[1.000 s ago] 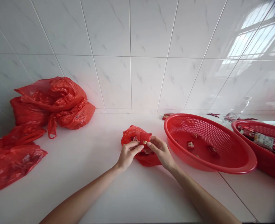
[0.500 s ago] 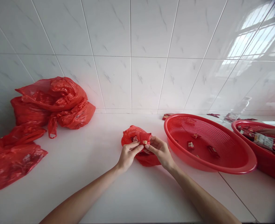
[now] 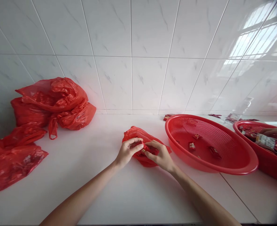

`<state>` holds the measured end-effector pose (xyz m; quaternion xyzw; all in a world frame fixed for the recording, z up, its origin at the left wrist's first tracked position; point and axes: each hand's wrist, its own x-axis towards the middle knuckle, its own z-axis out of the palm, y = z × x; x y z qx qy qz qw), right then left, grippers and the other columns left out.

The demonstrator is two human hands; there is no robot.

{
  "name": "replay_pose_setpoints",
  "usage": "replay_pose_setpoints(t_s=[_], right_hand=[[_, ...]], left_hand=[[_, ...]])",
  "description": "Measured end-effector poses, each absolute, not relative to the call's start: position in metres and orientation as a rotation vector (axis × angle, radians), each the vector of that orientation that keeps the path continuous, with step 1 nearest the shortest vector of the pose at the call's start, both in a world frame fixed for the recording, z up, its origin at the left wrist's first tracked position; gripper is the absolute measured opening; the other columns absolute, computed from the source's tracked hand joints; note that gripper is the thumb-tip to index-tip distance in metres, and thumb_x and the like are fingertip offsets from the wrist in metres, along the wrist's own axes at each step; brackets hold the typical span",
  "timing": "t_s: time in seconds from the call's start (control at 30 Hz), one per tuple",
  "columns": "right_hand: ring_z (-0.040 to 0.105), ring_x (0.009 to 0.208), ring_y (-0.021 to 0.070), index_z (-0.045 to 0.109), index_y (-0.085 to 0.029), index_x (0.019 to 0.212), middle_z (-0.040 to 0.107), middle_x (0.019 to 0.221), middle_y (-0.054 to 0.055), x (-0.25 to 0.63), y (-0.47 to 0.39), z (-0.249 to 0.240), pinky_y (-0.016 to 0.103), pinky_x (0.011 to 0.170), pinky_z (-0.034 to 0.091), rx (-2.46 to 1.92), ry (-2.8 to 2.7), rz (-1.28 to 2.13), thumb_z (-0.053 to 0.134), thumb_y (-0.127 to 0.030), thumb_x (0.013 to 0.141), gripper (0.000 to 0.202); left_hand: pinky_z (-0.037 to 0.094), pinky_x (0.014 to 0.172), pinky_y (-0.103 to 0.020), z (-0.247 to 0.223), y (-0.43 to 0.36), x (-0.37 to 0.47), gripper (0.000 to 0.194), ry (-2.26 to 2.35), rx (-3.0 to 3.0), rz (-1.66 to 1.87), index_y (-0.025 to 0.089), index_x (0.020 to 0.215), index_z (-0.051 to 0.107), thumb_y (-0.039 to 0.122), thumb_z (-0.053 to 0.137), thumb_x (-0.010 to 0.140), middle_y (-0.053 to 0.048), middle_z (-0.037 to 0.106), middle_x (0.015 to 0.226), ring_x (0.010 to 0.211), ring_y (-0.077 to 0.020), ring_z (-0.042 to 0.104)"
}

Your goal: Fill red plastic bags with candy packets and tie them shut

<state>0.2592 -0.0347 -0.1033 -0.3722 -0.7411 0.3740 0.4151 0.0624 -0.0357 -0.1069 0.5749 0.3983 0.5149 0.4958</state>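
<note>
- Centre of the frame: the left hand [image 3: 126, 152] and the right hand [image 3: 158, 153] are both pinched on a small red plastic bag [image 3: 142, 147] lying on the white bench [image 3: 101, 175], fingertips nearly meeting over its top.
- A moment earlier a small gold-marked packet showed between the fingers at the bag's raised mouth; now the mouth is folded down, the hands sit lower and closer together, and only a sliver of that packet [image 3: 143, 151] peeks out between them.
- In my reading, the packet has gone down into the bag and the hands are gathering the film shut around it.
- Right of centre: a red mesh basket [image 3: 223, 169] sits just beside the bag, holding a few loose wrapped sweets [image 3: 192, 146].
- Far right edge: a second red basket [image 3: 270, 169] carries more packets, and another person's hand [image 3: 276, 131] reaches over it, apart from the wearer's own.
- Left of the frame: a heap of crumpled red bags [image 3: 51, 103] lies against the tiled wall [image 3: 152, 47], well apart from the hands.
</note>
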Motion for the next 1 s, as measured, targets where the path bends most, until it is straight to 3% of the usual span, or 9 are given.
replay_pose_setpoints(t_s=[0.1,0.2,0.3,0.67,0.8,1.0], right_hand=[[0.062,0.079,0.0178,0.072,-0.02,0.106,0.067,0.092,0.004,0.258,-0.036,-0.102,0.031,0.071,0.052,-0.918,-1.845,0.959,0.069,-0.036,0.086,0.027],[0.066,0.093,0.0222,0.07,-0.021,0.108,0.071,0.103,0.006,0.256,-0.036,-0.102,0.035,0.081,0.055,-0.845,-1.744,1.094,0.069,-0.041,0.086,0.03],[0.067,0.091,0.0234,0.071,-0.02,0.101,0.073,0.098,0.007,0.255,-0.034,-0.103,0.037,0.081,0.056,-0.824,-1.629,1.177,0.072,-0.045,0.084,0.03],[0.057,0.07,0.0143,0.069,-0.018,0.089,0.066,0.077,0.001,0.255,-0.034,-0.099,0.028,0.065,0.049,-0.752,-1.426,1.295,0.077,-0.041,0.08,0.025],[0.061,0.075,0.0165,0.07,-0.019,0.09,0.068,0.083,0.003,0.256,-0.034,-0.1,0.03,0.07,0.052,-0.754,-1.468,1.276,0.076,-0.042,0.081,0.026],[0.065,0.083,0.0209,0.07,-0.02,0.095,0.07,0.091,0.005,0.258,-0.033,-0.103,0.035,0.078,0.054,-0.803,-1.567,1.167,0.074,-0.043,0.083,0.026]], left_hand=[[0.053,0.088,-0.034,-0.103,-0.037,0.062,0.022,0.921,1.425,1.229,0.019,0.093,0.073,0.038,0.074,0.082,-0.005,0.07,0.099,0.099,-0.0222,0.064],[0.051,0.087,-0.032,-0.102,-0.038,0.063,0.023,0.931,1.41,1.272,0.018,0.093,0.071,0.038,0.073,0.083,-0.004,0.07,0.097,0.095,-0.0202,0.063],[0.049,0.087,-0.032,-0.103,-0.037,0.063,0.023,0.93,1.397,1.303,0.017,0.092,0.07,0.038,0.072,0.084,-0.005,0.07,0.094,0.092,-0.0196,0.063],[0.046,0.091,-0.031,-0.113,-0.036,0.068,0.019,0.833,1.258,1.375,0.018,0.089,0.066,0.035,0.073,0.084,-0.004,0.068,0.1,0.1,-0.019,0.06],[0.048,0.089,-0.03,-0.11,-0.038,0.066,0.019,0.837,1.315,1.343,0.018,0.091,0.066,0.034,0.073,0.083,-0.004,0.066,0.097,0.1,-0.0188,0.06],[0.053,0.089,-0.036,-0.105,-0.04,0.064,0.033,0.914,1.408,1.205,0.019,0.105,0.071,0.037,0.077,0.078,-0.008,0.067,0.111,0.106,-0.0245,0.061]])
